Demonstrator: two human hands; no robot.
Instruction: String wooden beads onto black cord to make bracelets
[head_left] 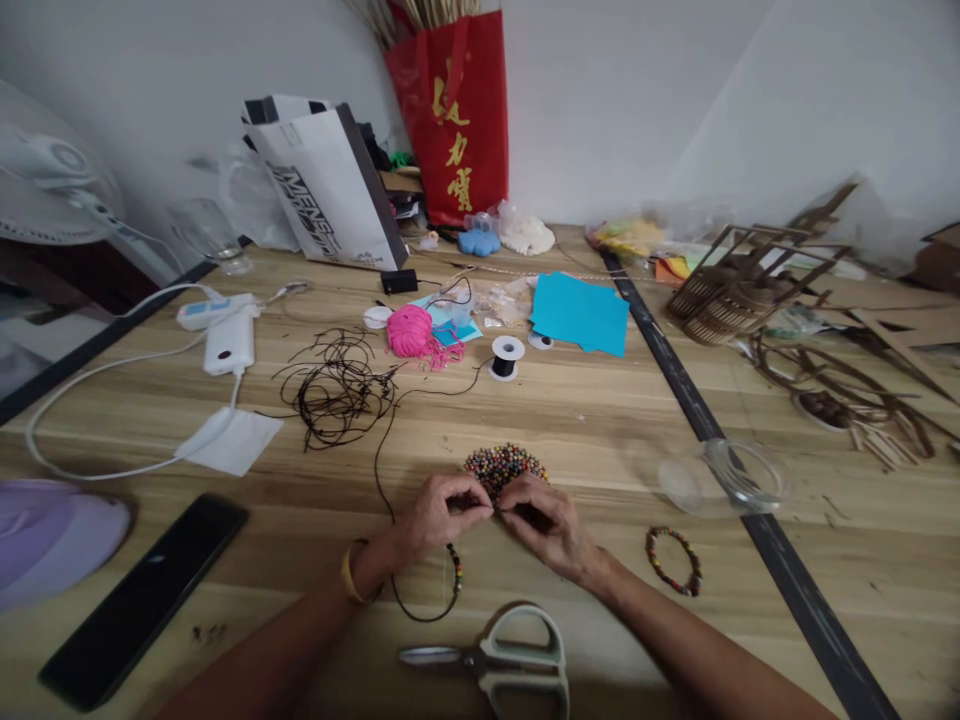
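Observation:
My left hand (448,508) is closed in a pinch on a black cord (420,617), which loops below it with several coloured beads (457,572) strung on it. Opposite, the fingertips of my right hand (546,522) are pinched together and almost meet the left ones. Whatever lies between the right fingertips is too small to make out. Just behind both hands is a pile of small multicoloured beads (507,462), partly covered by them. The cord also runs back past the left wrist toward a spool of black thread (505,358).
Scissors (517,660) lie close in front. A beaded bracelet (673,561) and a clear round container (739,477) are at right. Tangled black cord (341,390), pink yarn (409,332) and blue sheets (580,314) lie farther back. A phone (146,600) is at left.

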